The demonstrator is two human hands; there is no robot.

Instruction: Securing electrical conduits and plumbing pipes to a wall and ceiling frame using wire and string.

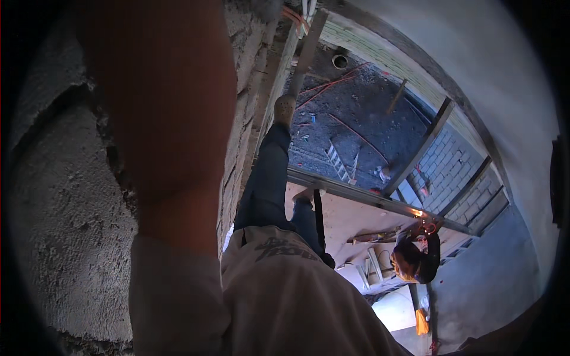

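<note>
My left forearm [169, 148] rises large and close along the left of the head view, beside a rough cement wall [65, 225]; its hand is out of frame. A dim shape [499, 329] at the lower right may be my right arm; its fingers cannot be made out. Below me, one shoe [284, 110] rests on a narrow beam beside the brick wall, and my other foot is on a crossbeam [344, 187].
Far below are dark ground [368, 113] with orange lines, a ladder [338, 163] and a round container [339, 61]. A co-worker [409, 258] crouches by sparks [418, 213] at the crossbeam. Sloping bars [418, 148], block walls [445, 169], planks and a yellow object [422, 322] surround them.
</note>
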